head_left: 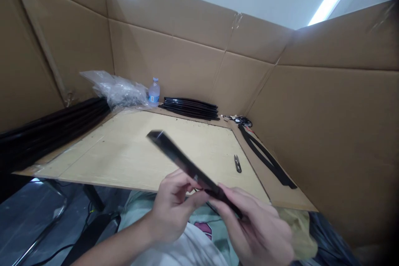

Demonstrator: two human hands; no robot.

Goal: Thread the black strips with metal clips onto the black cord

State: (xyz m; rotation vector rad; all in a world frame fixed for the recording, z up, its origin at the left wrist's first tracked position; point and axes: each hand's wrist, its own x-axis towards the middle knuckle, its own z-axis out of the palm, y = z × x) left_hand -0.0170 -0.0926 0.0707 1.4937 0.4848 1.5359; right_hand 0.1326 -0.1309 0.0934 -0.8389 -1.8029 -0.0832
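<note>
A long flat black strip [174, 154] slants from the upper left down to my lap, above the table's near edge. My right hand [258, 228] is closed round its lower end. My left hand [173, 205] pinches the strip near its middle with thumb and fingertips. The strip's far end is blurred.
A pale board [124, 153] covers the table. On it lies a small black snipper [237, 163]. Stacked black strips [190, 108] lie at the back, more long ones [52, 131] on the left and some [264, 156] on the right. A water bottle [153, 91] and plastic bag [116, 89] stand behind. Cardboard walls [327, 133] surround everything.
</note>
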